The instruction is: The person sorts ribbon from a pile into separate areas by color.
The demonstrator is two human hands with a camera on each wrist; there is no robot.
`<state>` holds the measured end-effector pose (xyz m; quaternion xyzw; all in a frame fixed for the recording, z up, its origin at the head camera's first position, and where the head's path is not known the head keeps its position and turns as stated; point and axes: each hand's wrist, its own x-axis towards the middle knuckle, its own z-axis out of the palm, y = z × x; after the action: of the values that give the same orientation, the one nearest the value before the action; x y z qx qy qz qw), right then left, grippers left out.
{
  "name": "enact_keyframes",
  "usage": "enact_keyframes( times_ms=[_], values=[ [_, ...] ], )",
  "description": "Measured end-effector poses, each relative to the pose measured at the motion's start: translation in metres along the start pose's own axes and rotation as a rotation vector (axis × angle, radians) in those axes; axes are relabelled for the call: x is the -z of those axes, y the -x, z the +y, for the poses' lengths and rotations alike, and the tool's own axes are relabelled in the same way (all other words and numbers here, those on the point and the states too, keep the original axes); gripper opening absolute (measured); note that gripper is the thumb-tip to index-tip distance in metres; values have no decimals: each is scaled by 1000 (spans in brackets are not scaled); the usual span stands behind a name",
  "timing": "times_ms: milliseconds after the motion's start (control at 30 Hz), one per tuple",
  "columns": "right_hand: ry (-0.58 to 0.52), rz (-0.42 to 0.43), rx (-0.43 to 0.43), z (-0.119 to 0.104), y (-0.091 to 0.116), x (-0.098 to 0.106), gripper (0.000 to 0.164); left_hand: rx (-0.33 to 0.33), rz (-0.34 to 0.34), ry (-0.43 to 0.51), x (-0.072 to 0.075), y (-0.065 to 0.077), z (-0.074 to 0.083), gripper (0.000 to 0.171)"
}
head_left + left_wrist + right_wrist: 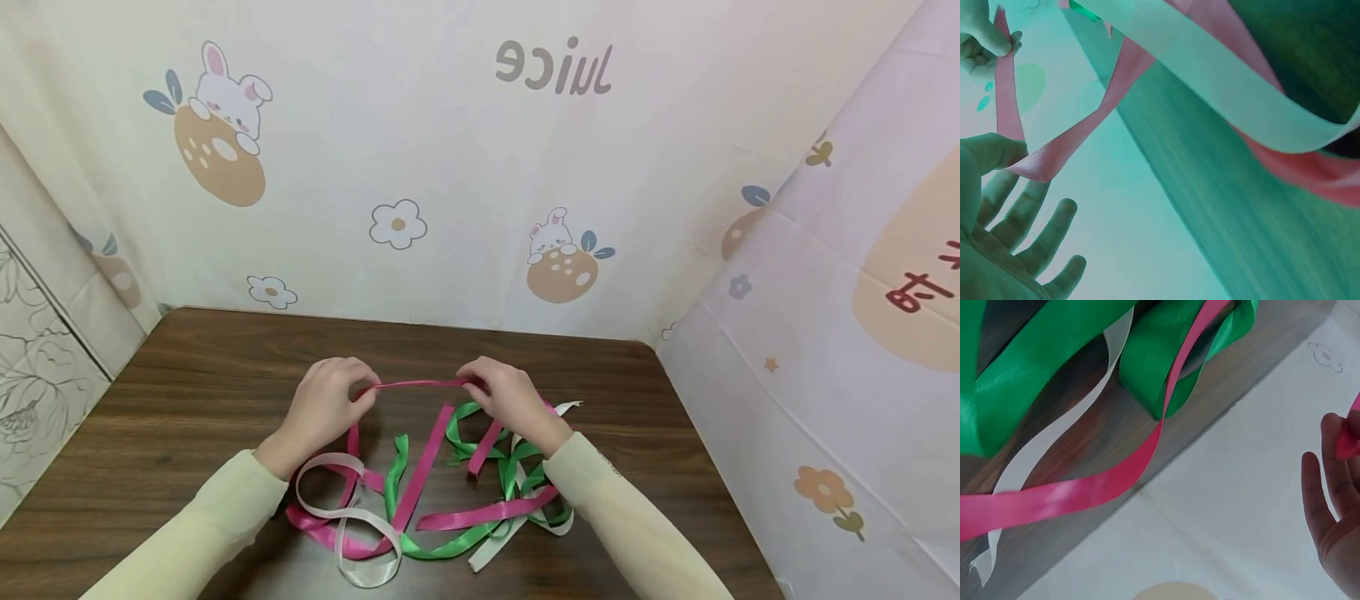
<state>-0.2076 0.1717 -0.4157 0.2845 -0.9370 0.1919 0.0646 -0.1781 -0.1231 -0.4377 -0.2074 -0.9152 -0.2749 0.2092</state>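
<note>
A pink satin ribbon (420, 383) is stretched level between my two hands, above the far part of the table. My left hand (321, 407) pinches it between thumb and forefinger, and a length hangs below toward the tangle. In the left wrist view the other fingers of the left hand (1013, 231) are spread apart from the ribbon (1079, 134). My right hand (513, 404) pinches the ribbon's other part; only a bit of pink (1347, 447) shows at its fingertips in the right wrist view. Below lie tangled green ribbon (450, 548), white ribbon (375, 575) and more pink ribbon (426, 467).
The ribbons lie on a dark brown wooden table (225, 358). Behind it hangs a pale printed curtain (450, 167) with rabbits and flowers, and another printed sheet (787, 333) borders the right side.
</note>
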Motion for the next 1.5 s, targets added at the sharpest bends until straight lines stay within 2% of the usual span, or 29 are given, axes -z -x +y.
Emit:
enact_keyframes(
  times_ms=[300,467,733,933,1267,1500],
  values=[
    [-80,107,13,13,4,11,14,67,-14,22,10,-4,0,10],
    [-83,166,17,20,5,17,13,68,1,12,11,-4,-4,11],
    [-114,207,-55,34,9,27,11,64,48,14,16,-2,-11,11],
    [-94,252,-77,45,13,35,11,86,38,5,21,-1,-15,9],
    [-66,275,-155,67,23,49,12,139,1,1,29,1,-22,11],
    [-60,274,-216,88,29,50,11,115,54,14,35,3,-29,10]
  ],
)
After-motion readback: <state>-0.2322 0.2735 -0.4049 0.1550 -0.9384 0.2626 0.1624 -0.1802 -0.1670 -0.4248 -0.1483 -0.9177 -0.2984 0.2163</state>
